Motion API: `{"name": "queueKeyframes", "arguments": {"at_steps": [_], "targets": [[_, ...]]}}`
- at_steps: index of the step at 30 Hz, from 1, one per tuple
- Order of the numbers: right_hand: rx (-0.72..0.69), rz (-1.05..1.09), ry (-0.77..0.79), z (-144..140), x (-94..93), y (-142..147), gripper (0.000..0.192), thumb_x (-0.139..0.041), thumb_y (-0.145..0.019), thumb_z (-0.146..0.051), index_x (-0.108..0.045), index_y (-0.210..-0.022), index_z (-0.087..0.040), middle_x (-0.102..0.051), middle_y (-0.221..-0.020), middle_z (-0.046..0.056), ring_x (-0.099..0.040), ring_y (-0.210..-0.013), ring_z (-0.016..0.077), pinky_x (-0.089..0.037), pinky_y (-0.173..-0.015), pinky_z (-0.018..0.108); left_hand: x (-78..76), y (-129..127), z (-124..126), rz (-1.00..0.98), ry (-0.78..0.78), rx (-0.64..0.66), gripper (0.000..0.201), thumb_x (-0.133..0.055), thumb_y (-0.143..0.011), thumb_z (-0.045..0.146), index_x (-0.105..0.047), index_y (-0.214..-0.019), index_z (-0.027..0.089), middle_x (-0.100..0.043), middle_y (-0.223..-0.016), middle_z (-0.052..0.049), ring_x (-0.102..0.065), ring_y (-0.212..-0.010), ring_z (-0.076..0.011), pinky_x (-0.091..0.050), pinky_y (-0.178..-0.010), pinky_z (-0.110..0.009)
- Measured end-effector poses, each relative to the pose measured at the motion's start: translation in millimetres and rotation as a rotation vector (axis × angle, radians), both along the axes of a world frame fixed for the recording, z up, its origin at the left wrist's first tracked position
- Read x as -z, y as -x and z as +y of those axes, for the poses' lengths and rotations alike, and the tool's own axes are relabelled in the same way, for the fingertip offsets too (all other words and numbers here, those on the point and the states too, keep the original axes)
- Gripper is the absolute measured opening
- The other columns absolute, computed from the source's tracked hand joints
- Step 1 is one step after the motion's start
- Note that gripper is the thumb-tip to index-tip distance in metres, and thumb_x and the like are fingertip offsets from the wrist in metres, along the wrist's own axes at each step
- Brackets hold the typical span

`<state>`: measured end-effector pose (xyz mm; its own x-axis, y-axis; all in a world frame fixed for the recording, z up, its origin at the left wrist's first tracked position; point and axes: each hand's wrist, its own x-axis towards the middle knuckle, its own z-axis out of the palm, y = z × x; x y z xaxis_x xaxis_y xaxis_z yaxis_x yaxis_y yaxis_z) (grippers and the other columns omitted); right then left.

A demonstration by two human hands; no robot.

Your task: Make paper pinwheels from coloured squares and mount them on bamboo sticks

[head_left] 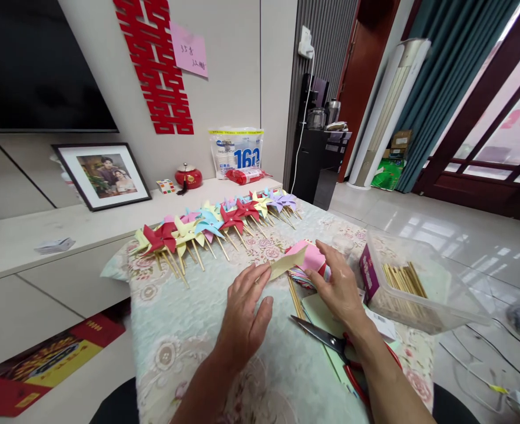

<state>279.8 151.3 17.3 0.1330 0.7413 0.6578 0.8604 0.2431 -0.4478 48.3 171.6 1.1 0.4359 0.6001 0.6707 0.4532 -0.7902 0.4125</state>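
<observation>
A pale yellow piece of paper [288, 263] slants upward over the near middle of the table. My left hand [247, 306] touches its left end with the fingertips; the fingers are stretched and the thumb stands apart. To the right, my right hand [337, 282] reaches over a pink sheet [311, 257] on a pile of coloured paper [302, 278], thumb and fingers apart. Below that hand lie open scissors [330, 340] with red handles, partly hidden by my right forearm. Green sheets [319, 309] and thin wooden sticks [295, 299] are under and beside the blades.
Several paper pinwheels on sticks [209, 224] lie in a row along the table's far edge. A clear plastic box [445, 300] holding wooden sticks [404, 280] stands at the right. Behind are a cabinet with a framed photo [109, 176], a red pot [189, 176] and a plastic bag [236, 152].
</observation>
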Motion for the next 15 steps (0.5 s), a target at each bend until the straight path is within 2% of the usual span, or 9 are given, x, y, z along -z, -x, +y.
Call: {"name": "queueKeyframes", "arguments": {"at_steps": [4, 7, 11, 15], "targets": [[-0.184, -0.046, 0.067, -2, 0.4, 7, 0.068, -0.065, -0.088, -0.029, -0.037, -0.150, -0.024, -0.051, -0.145, 0.014, -0.045, -0.135, 0.0311, -0.039, -0.109, 0.053, -1.1, 43, -19, 0.171, -0.115, -0.023, 0.060, -0.048, -0.092, 0.012, -0.034, -0.150, 0.022, -0.053, -0.146, -0.014, -0.037, -0.142, -0.0323, -0.035, -0.108, -0.054], [-0.336, -0.115, 0.187, -5, 1.2, 19, 0.068, -0.067, -0.085, -0.022, -0.042, -0.148, -0.022, -0.048, -0.148, 0.015, -0.042, -0.136, 0.0309, -0.038, -0.110, 0.053, 4.8, 65, -39, 0.256, -0.149, -0.011, 0.064, -0.049, -0.087, 0.008, -0.035, -0.149, 0.018, -0.054, -0.145, -0.016, -0.034, -0.143, -0.0339, -0.033, -0.109, -0.056], [-0.462, -0.225, 0.345, -9, 1.1, 37, 0.057, -0.068, -0.080, -0.014, -0.056, -0.136, -0.018, -0.053, -0.143, 0.016, -0.045, -0.131, 0.0330, -0.040, -0.106, 0.055, 19.0, 78, -61, 0.289, -0.127, -0.038, 0.062, -0.052, -0.083, 0.005, -0.041, -0.144, 0.015, -0.058, -0.141, -0.017, -0.038, -0.141, -0.0339, -0.035, -0.108, -0.055], [-0.489, -0.259, 0.385, -16, -5.5, 50, 0.050, -0.060, -0.081, -0.008, -0.060, -0.130, -0.017, -0.061, -0.134, 0.015, -0.054, -0.122, 0.0294, -0.044, -0.103, 0.050, 28.7, 77, -69, 0.272, -0.125, -0.066, 0.056, -0.050, -0.081, 0.002, -0.048, -0.136, 0.016, -0.064, -0.134, -0.014, -0.045, -0.136, -0.0318, -0.038, -0.107, -0.054]]}}
